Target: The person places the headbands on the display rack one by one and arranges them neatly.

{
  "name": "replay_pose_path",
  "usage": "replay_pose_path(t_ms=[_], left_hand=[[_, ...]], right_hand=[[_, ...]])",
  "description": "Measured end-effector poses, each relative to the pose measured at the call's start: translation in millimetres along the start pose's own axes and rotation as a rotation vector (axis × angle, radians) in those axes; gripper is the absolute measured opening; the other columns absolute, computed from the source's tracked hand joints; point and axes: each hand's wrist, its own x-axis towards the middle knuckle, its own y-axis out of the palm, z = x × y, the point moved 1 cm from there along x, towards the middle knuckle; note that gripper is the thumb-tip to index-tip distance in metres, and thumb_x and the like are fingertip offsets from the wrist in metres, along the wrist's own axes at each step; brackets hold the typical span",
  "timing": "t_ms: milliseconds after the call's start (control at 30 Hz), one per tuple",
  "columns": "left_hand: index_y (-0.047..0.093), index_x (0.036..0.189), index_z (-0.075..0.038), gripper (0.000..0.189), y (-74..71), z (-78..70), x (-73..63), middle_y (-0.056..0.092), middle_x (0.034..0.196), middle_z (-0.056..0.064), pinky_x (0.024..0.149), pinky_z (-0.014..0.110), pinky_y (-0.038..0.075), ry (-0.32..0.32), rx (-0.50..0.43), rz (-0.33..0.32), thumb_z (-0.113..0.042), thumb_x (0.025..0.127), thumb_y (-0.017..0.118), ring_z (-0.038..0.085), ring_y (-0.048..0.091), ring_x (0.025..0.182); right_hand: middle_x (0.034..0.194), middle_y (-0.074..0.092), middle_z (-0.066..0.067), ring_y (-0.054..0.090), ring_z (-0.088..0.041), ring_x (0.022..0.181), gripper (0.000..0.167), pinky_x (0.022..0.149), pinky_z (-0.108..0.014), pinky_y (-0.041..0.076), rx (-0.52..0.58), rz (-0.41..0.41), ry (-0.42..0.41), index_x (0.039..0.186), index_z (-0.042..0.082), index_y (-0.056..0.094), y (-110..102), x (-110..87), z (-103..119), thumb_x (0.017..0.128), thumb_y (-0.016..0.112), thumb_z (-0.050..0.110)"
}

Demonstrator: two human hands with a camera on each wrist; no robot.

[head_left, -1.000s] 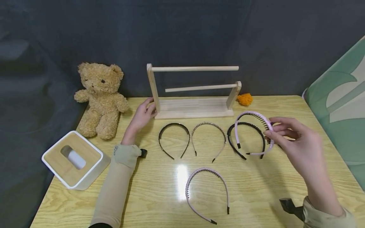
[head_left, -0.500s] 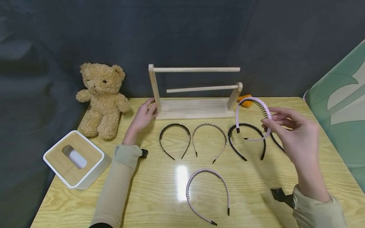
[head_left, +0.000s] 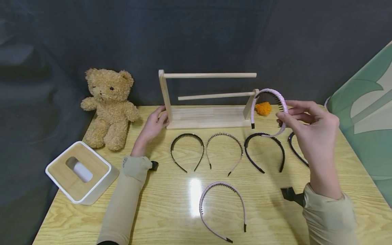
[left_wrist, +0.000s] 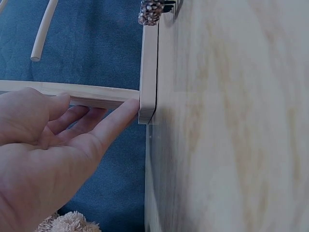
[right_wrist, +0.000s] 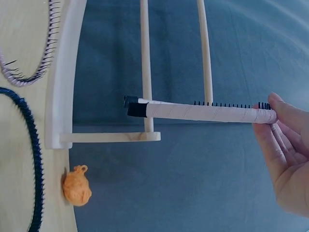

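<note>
In the head view, can see only part of the rightmost black headband (head_left: 295, 149) behind the right grip (head_left: 316, 126), and lose some of the left grip (head_left: 153, 122) behind the left post (head_left: 164, 91) of the wooden headband stand (head_left: 211, 118). Find the lilac headband (head_left: 277, 94) pinched in the right grip beside the right post (head_left: 250, 106), higher and farther back than half a second ago; find the left grip holding the left post as before. Note the back edge of the desk (head_left: 159, 211) close behind the stand, and open space off the upper rod's (head_left: 211, 75) free end. In the left wrist view, see the teddy bear (left_wrist: 75, 224) cut to a tuft, a glittery headband (left_wrist: 150, 12) clipped above. In the right wrist view, cannot tell whether the lilac headband touches the rods behind it; see room between it and the orange pompom (right_wrist: 77, 188).
</note>
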Motion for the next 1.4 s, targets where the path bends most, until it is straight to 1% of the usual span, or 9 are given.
replay_pose_path(t_ms=[100,233,433,600,900,1100,1200,1400], left_hand=[[0.035,0.164,0.003,0.048,0.7,0.4,0.0,0.045,0.152,0.033,0.118,0.046,0.049,-0.004,0.009,-0.003,-0.015,0.119,0.037,0.043,0.046,0.146],[0.033,0.165,0.002,0.049,1.6,0.0,-0.1,0.044,0.154,0.033,0.117,0.045,0.049,-0.006,0.012,-0.002,-0.013,0.119,0.037,0.043,0.045,0.147],[0.03,0.166,0.002,0.05,0.7,-1.2,-0.8,0.041,0.158,0.033,0.117,0.044,0.049,-0.002,0.017,0.005,-0.012,0.119,0.036,0.043,0.044,0.148],[0.03,0.166,0.003,0.05,0.7,-1.2,-1.7,0.041,0.157,0.034,0.118,0.045,0.048,0.006,0.008,0.012,-0.011,0.119,0.036,0.044,0.044,0.148],[0.029,0.166,0.003,0.05,0.4,-0.5,-1.1,0.04,0.157,0.033,0.118,0.045,0.048,0.011,0.006,0.01,-0.011,0.118,0.036,0.044,0.044,0.148],[0.029,0.167,0.002,0.051,0.8,-0.1,-0.1,0.04,0.158,0.033,0.118,0.045,0.049,0.013,0.01,0.002,-0.011,0.119,0.036,0.045,0.045,0.147],[0.028,0.167,0.002,0.051,0.8,0.2,0.5,0.04,0.158,0.034,0.118,0.045,0.048,0.019,0.015,0.001,-0.01,0.118,0.036,0.045,0.044,0.147],[0.028,0.168,0.001,0.051,-0.1,-1.1,0.1,0.04,0.158,0.032,0.117,0.044,0.05,0.007,0.028,-0.003,-0.012,0.119,0.036,0.043,0.046,0.147]], right_hand=[[0.095,0.077,0.002,0.072,-0.009,0.074,0.03,0.067,-0.012,0.062,0.043,-0.016,-0.003,0.113,-0.007,0.08,4.0,5.6,1.5,0.084,0.087,-0.009],[0.093,0.077,0.0,0.072,-0.01,0.074,0.029,0.067,-0.013,0.061,0.083,-0.046,-0.01,0.112,-0.008,0.08,8.2,13.4,3.5,0.084,0.088,-0.01],[0.091,0.075,0.003,0.07,-0.01,0.076,0.03,0.075,-0.014,0.061,0.07,-0.086,-0.018,0.113,-0.005,0.081,14.3,23.0,5.5,0.084,0.089,-0.007],[0.092,0.075,0.003,0.069,-0.01,0.078,0.029,0.075,-0.014,0.061,0.071,-0.105,-0.022,0.113,-0.004,0.081,18.9,29.7,5.6,0.085,0.088,-0.005],[0.089,0.074,0.005,0.069,-0.009,0.076,0.028,0.075,-0.013,0.06,0.075,-0.118,-0.036,0.114,-0.002,0.081,25.8,39.7,7.8,0.086,0.088,-0.003],[0.089,0.074,0.002,0.069,-0.011,0.076,0.029,0.073,-0.014,0.061,0.113,-0.122,-0.038,0.113,-0.001,0.081,31.4,46.8,7.4,0.085,0.088,-0.004],[0.089,0.074,0.002,0.069,-0.011,0.076,0.029,0.072,-0.013,0.061,0.114,-0.118,-0.044,0.114,-0.001,0.081,35.1,49.4,6.6,0.086,0.088,-0.004],[0.089,0.074,0.002,0.069,-0.012,0.076,0.028,0.071,-0.013,0.061,0.128,-0.11,-0.064,0.114,-0.001,0.081,43.8,52.9,8.7,0.087,0.088,-0.004]])
